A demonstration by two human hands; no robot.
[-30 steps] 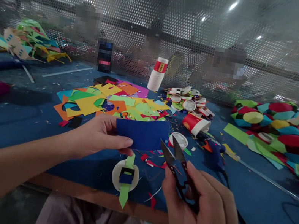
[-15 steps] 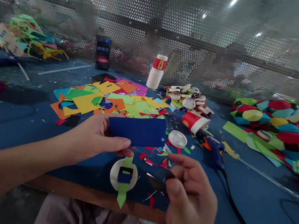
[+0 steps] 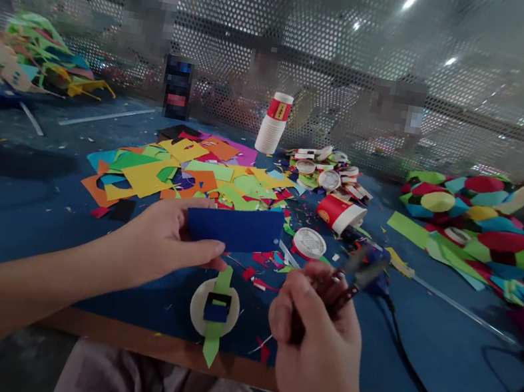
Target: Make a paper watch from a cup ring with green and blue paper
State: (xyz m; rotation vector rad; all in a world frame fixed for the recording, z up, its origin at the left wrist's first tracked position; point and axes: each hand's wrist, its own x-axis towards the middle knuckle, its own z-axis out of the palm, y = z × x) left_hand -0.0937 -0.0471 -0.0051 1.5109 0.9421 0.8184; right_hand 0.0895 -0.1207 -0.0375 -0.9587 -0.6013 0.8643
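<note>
My left hand is closed on a strip of dark blue paper, pinched at its left end between thumb and fingers. A light spot shows near the strip's right end. My right hand is closed around a tool with two dark, knife-like blades and brown riveted handles, its blades pointing up and right, blurred. Below the strip lies a pale round disc with a light green pointed paper band across it. The band passes through a small black and blue paper loop.
Colourful paper scraps spread over the blue table. A red and white paper cup lies on its side near a round lid-like piece. Behind stands a stack of paper cups. A black cable runs along the right.
My right hand has turned, swinging the two-bladed tool from pointing left to pointing up and right. The blue strip has shifted slightly left and down in my left hand.
</note>
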